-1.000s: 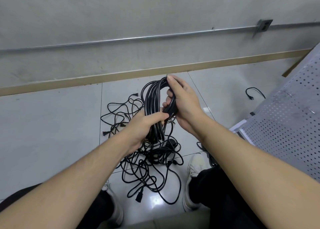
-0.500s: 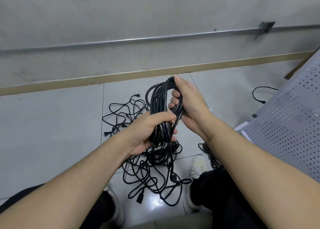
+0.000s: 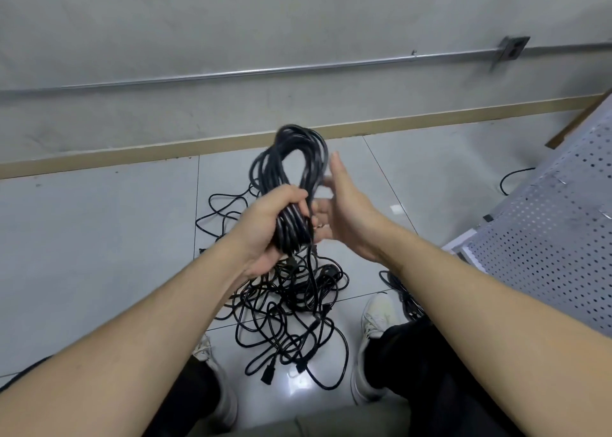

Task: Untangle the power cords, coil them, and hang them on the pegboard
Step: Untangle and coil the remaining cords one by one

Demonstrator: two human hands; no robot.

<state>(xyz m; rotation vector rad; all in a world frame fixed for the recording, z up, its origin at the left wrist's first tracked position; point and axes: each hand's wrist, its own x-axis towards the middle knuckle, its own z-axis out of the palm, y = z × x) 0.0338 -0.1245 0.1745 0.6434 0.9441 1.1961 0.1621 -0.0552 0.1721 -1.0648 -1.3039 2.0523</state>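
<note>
Cord tangle point(image 3: 288, 317) sprawls on floor between the feet. Above it, left hand point(image 3: 268, 234) clenches coiled cord point(image 3: 291, 185) mid-bundle; right hand point(image 3: 344, 211) flat, released, just beside. Risk: trailing end snags tangle, loops slip. Pegboard point(image 3: 549, 238) far right.

Black coiled cord point(image 3: 291, 168), loop upright at frame centre; tangled black cords point(image 3: 291, 307) heaped below; grey pegboard point(image 3: 556, 238) at right.

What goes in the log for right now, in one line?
step: coiling | left hand: grips coiled cord | right hand: open beside coil | tangled cords: on floor | pegboard: right
</note>
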